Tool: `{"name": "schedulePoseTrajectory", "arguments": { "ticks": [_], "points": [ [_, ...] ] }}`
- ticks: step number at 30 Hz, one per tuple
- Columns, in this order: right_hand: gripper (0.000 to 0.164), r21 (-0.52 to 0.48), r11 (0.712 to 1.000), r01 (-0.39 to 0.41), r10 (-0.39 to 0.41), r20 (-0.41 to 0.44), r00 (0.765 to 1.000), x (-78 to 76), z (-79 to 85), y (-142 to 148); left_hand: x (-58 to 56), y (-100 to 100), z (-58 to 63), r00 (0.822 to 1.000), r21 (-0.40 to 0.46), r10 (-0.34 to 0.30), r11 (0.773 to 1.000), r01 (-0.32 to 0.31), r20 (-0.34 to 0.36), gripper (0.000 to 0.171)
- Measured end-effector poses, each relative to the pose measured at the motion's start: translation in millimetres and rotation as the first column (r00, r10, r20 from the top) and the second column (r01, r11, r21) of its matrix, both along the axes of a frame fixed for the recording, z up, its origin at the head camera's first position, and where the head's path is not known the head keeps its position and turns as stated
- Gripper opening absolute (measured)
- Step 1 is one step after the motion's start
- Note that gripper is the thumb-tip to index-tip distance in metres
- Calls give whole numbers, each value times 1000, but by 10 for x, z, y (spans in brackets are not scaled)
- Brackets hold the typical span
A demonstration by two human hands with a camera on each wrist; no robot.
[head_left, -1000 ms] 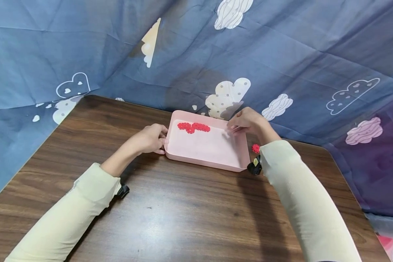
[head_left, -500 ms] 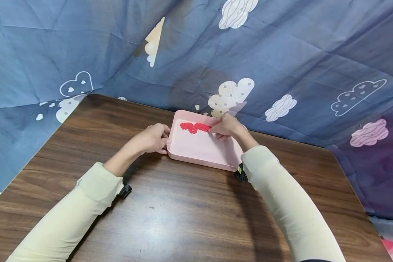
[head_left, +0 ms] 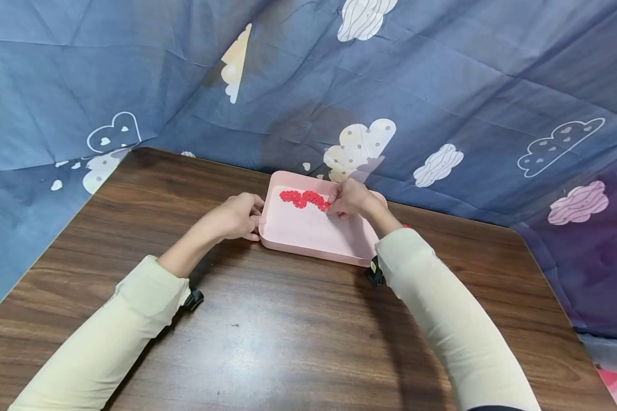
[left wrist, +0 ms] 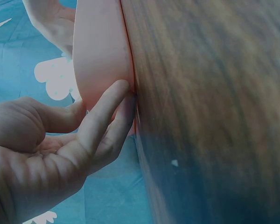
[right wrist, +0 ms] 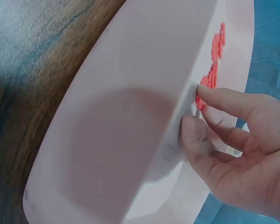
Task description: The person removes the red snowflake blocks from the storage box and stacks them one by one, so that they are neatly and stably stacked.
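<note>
A shallow pink tray (head_left: 319, 251) lies on the table with several small red scalloped interlocking discs (head_left: 292, 196) near its back wall. My left hand (head_left: 233, 218) holds the tray's left end. In the left wrist view, the thumb meets the tray's rim (left wrist: 105, 44) while the fingers press its outer wall. My right hand (head_left: 353, 198) reaches inside and pinches the rightmost red disc (right wrist: 201, 103) between index finger and thumb. The thumb's contact is hard to make out in the right wrist view. Other discs overlap beside it.
Brown wood-grain tabletop (head_left: 267, 331) spreads in front of the tray. A blue curtain (head_left: 288, 85) with cloud prints hangs close behind it. A bit of red (head_left: 405, 226), mostly hidden by my right wrist, shows to the right of the tray.
My right hand has moved left across the tray to the discs. The rightmost disc has shifted slightly toward me. My left hand stays at the tray's end.
</note>
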State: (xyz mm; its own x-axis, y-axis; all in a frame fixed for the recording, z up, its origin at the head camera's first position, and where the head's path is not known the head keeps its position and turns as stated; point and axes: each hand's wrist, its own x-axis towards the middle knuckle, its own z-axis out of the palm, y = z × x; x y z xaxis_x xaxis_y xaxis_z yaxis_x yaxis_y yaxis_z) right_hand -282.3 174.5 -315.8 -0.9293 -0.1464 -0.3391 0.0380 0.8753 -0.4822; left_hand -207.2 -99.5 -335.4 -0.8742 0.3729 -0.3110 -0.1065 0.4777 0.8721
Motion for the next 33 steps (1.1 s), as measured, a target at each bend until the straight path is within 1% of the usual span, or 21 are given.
{"name": "schedulePoseTrajectory", "arguments": {
  "ticks": [3,6,10,14,18,23,27,30,33],
  "points": [
    [23,-33,999,8,-7,27,1000,7,20,20,-3,4,-3,1000,-3,-1,1000,1,-6,44],
    [23,-93,995,23,-19,42,999,16,29,52,-6,8,-4,1000,-7,-4,1000,4,-15,43],
    [22,-179,983,50,-41,54,998,18,9,99,-3,12,3,1000,-8,-8,1000,8,-21,43],
    [22,-264,961,79,-57,90,994,21,-10,138,6,9,10,1000,-7,-9,1000,8,-18,43],
    [22,-337,934,117,-74,141,987,31,15,181,11,7,15,1000,-3,-9,1000,9,-15,43],
    [21,-379,916,132,-71,171,983,40,75,270,8,5,13,1000,-3,-10,1000,10,-18,43],
    [21,-386,912,140,-71,187,980,39,126,363,8,5,10,1000,-3,-8,1000,8,-15,43],
    [20,-358,923,137,-67,201,977,39,175,446,8,4,8,1000,-5,-9,1000,9,-14,43],
    [18,-348,928,134,-57,223,973,38,234,543,6,-1,3,1000,-6,-11,1000,11,-15,43]
  ]
}}
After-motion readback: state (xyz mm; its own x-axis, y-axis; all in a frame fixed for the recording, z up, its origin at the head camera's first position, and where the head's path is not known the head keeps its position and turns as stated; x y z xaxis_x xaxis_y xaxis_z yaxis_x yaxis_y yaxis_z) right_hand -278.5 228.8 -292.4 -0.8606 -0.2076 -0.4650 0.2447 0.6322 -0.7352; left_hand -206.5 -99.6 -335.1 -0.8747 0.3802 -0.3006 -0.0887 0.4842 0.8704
